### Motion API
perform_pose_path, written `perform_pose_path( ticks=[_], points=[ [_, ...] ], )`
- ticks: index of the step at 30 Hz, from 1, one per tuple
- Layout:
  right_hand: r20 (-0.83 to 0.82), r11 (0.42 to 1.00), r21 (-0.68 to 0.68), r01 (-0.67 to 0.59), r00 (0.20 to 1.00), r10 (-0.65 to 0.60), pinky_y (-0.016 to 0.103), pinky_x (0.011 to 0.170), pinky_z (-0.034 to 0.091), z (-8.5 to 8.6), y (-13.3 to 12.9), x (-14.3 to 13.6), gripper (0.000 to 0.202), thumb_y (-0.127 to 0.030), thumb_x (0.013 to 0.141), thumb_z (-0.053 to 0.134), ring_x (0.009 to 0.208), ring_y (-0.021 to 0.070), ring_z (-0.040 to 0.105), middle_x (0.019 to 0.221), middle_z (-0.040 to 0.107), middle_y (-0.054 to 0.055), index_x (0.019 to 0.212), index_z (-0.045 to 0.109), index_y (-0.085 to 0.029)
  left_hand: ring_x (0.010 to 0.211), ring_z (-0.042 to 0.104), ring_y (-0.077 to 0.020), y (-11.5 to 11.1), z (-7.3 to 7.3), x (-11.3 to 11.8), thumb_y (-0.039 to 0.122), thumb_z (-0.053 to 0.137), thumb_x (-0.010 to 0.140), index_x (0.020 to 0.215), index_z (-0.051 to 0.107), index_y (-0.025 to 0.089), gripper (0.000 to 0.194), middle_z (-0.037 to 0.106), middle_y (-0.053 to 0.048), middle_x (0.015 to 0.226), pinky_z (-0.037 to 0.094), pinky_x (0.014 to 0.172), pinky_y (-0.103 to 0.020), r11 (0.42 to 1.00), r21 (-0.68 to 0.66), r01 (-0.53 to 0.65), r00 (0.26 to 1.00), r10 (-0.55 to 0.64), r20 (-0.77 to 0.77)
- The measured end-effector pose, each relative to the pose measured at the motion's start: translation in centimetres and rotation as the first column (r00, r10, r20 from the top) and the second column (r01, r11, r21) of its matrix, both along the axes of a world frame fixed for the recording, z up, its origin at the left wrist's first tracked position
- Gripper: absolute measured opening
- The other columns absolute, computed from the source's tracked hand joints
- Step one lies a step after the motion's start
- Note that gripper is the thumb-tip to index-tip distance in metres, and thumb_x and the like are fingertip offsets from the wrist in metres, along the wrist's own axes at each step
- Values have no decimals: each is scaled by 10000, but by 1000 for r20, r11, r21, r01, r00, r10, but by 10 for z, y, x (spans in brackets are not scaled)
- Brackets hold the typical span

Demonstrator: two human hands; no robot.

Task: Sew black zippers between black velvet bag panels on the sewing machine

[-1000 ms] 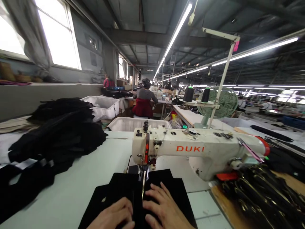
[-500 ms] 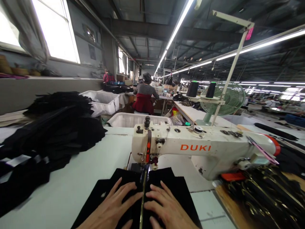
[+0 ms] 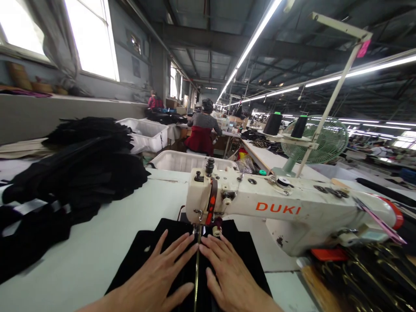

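Note:
Black fabric [image 3: 130, 264] lies flat on the white sewing table, its far edge under the needle area of a white sewing machine [image 3: 247, 203] marked DUKI. Down the middle of the cloth runs a zipper [image 3: 196, 277] with gold-coloured teeth. My left hand [image 3: 162, 268] presses on the cloth left of the zipper, fingers spread and flat. On the other side my right hand [image 3: 224, 268] rests with its fingers stretched toward the presser foot. Both sets of fingertips are close to the foot and to the zipper's edges.
Piled black cloth pieces [image 3: 97, 160] cover the table's left side. Black zippers with gold teeth [image 3: 364, 277] lie at right, near pink-handled scissors [image 3: 380, 221] on the machine. Behind stand white bins [image 3: 146, 134], thread cones [image 3: 273, 123], a green fan [image 3: 320, 143] and a seated person [image 3: 201, 130].
Both hands have slid forward along the cloth, closer to the presser foot. The camera view has turned slightly left, so the machine appears farther right.

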State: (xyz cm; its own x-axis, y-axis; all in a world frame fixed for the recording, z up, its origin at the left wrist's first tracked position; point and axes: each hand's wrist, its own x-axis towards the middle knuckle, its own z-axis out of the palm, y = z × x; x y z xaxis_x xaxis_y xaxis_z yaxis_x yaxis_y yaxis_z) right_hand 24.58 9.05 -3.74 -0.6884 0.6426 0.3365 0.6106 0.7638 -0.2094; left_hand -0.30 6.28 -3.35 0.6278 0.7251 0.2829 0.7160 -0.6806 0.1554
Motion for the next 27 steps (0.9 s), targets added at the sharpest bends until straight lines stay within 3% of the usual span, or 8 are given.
perform_pose_path(
  ticks=[6,11,19,23,27],
  points=[
    [29,999,-20,-42,999,43,461,1196,326,-2,-3,5,556,-161,879,556,1385,228,469,1447,568,64,1432,524,-208,1371,453,-373,-10,3,-1,346,701,897,1612,128,290,918,383,-98,1561,371,1064,-627,994,112,-4,998,10,-56],
    [52,999,-17,-44,998,45,453,1195,328,-5,1,5,559,-200,868,577,1344,233,516,1381,623,60,1425,536,-218,1331,515,-363,-6,2,-2,397,675,899,1611,163,236,892,439,-100,1531,462,1037,-576,975,223,20,996,1,-94],
    [73,994,72,-79,995,73,456,1168,369,-20,8,6,527,-201,886,571,1322,244,542,1430,584,45,1412,544,-209,1345,518,-288,2,-8,-7,418,623,932,1588,258,204,781,422,-91,1546,399,1106,-519,958,279,71,990,-32,-141],
    [85,994,67,-86,993,80,461,1168,363,-20,9,7,519,-213,890,587,1323,242,541,1436,576,36,1407,551,-202,1354,508,-289,5,-10,-7,397,625,923,1590,257,219,782,411,-83,1557,346,1139,-528,960,265,88,992,-60,-113],
    [103,990,84,-109,990,100,470,1140,403,-16,10,7,526,-208,888,594,1312,250,553,1435,572,39,1412,546,-191,1349,514,-299,4,-11,-8,393,638,915,1595,242,222,806,443,-94,1538,375,1121,-536,969,236,79,992,-52,-117]
  ],
)
